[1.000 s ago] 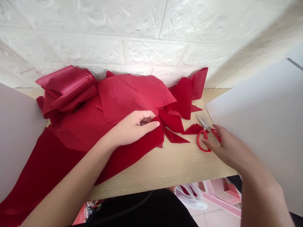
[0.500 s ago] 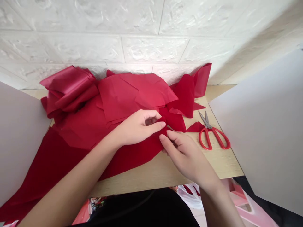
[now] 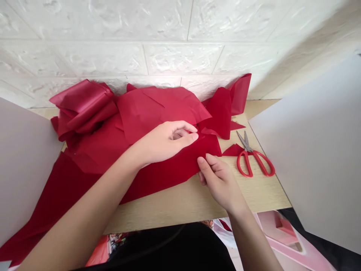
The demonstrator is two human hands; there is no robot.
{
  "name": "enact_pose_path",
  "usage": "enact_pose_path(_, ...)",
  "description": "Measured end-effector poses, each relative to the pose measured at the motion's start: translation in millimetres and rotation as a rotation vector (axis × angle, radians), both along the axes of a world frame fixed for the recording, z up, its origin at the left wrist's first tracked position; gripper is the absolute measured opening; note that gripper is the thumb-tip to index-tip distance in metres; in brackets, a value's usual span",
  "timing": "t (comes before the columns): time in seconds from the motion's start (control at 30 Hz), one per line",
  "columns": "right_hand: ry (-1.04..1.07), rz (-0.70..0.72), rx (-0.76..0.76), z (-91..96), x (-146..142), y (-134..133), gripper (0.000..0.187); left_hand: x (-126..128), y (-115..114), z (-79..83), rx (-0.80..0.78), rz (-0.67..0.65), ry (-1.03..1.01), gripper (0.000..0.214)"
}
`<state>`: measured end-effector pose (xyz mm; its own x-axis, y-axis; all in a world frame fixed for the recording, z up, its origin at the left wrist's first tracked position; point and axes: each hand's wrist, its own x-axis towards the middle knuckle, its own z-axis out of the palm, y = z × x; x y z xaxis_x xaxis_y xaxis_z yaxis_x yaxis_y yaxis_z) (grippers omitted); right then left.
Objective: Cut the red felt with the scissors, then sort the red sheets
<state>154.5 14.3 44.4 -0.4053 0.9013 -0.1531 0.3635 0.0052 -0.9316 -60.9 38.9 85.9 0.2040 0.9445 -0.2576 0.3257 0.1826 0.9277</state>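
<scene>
A large sheet of dark red fabric (image 3: 158, 171) lies across the wooden table (image 3: 197, 203) and hangs off its front left. My left hand (image 3: 165, 141) pinches the fabric's upper edge near the middle, fingers curled. My right hand (image 3: 217, 177) grips the fabric's lower right corner between thumb and fingers. More red sheets and cut pieces (image 3: 158, 107) are piled behind, against the wall. Red-handled scissors (image 3: 254, 160) lie shut on the table to the right of my right hand, untouched.
A white brick-pattern wall (image 3: 169, 45) backs the table. White panels stand at the left (image 3: 19, 162) and the right (image 3: 318, 150). Below the table's front edge are a pink stool (image 3: 284, 237) and a plastic bag.
My right hand left the scissors on the table and came left to take hold of the fabric's corner. My left hand lifted the fabric edge slightly.
</scene>
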Motion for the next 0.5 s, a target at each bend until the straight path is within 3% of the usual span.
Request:
enact_pose_path(0.13, -0.001, -0.074, 0.040, -8.6, 12.2, 3.8, 0.038, -18.1, -27.1, 3.3, -0.178, -0.095, 0.200, 0.071)
enact_pose_path(0.27, 0.065, -0.094, 0.008, -13.3, 15.8, 8.8, 0.033, -41.3, -63.9, -1.1, -0.265, -0.122, 0.340, 0.077)
enact_pose_path(0.4, 0.158, -0.114, -0.008, -16.7, 13.5, 13.7, 0.027, -59.6, -93.6, -6.5, -0.183, -0.041, 0.478, 0.076)
enact_pose_path(0.5, 0.250, -0.135, -0.005, -20.0, 13.3, 15.6, 0.023, -63.5, -115.4, -8.7, -0.065, -0.051, 0.600, 0.074)
